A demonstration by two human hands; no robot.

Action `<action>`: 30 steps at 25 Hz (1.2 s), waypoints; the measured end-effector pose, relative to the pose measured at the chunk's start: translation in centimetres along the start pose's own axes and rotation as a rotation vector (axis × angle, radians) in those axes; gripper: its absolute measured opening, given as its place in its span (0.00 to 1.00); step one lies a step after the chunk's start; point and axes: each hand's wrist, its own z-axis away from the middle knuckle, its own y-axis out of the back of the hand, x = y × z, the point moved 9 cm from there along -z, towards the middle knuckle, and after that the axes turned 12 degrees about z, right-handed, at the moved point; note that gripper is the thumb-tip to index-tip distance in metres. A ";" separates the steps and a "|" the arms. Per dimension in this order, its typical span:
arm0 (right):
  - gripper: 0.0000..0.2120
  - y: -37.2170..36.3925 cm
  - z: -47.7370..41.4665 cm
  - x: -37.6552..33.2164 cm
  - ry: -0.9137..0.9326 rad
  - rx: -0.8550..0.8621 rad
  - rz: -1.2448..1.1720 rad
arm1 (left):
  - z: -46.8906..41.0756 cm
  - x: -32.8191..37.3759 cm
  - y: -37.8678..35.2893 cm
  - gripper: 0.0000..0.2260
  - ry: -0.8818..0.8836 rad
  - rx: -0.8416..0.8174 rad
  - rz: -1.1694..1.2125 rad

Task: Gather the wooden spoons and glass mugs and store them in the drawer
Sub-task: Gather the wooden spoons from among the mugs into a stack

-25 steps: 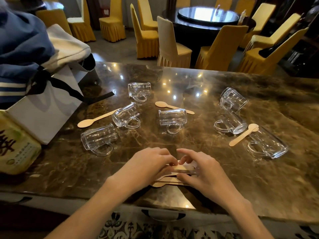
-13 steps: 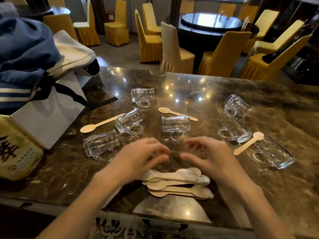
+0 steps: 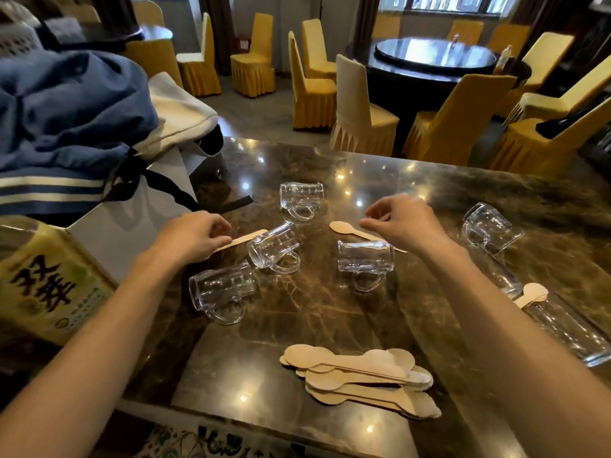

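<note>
1. Step in hand, as I judge it: collecting the loose spoons off the dark marble worktop (image 3: 330, 312), both hands working at once.
2. Left hand (image 3: 195, 234): grip pinched on the handle of a pale flat wooden spoon (image 3: 246, 239). Its free end lies just beside a tipped mug, so I would draw it back and away from the glass.
3. Right hand (image 3: 403, 223): grip open and empty, thumb and forefinger apart, poised just over a second wooden spoon (image 3: 347, 229). It is thin and lies flat on polished stone, so I would tip the bowl or slide it before pinching.
4. Stack of wooden spoons (image 3: 357, 375): several flat, pale pieces, laid alternately bowl to handle near the front edge. This is where I would add both pickups.
5. Third loose spoon (image 3: 531, 294): far right, seemingly propped on a mug.
6. Clear glass mugs (image 3: 365, 261): thick-walled with handles, all lying on their sides and scattered mid-worktop. They are likely to roll if nudged.
7. Drawer: not in view.
</note>
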 end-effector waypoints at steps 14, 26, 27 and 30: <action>0.15 -5.6 -4.5 0.4 -0.172 -0.258 0.099 | 0.1 -3.5 0.0 0.07 0.098 -0.005 -0.037; 0.10 -5.1 -5.1 -1.3 -0.120 -0.181 0.351 | 0.5 -3.9 0.1 0.04 0.089 0.003 0.061; 0.09 -5.3 -5.1 -1.7 -0.101 -0.185 0.364 | 0.7 -4.0 0.2 0.03 0.093 0.006 0.064; 0.09 -5.2 -5.2 -1.8 -0.075 -0.208 0.380 | 0.7 -3.3 0.8 0.03 0.078 0.037 0.091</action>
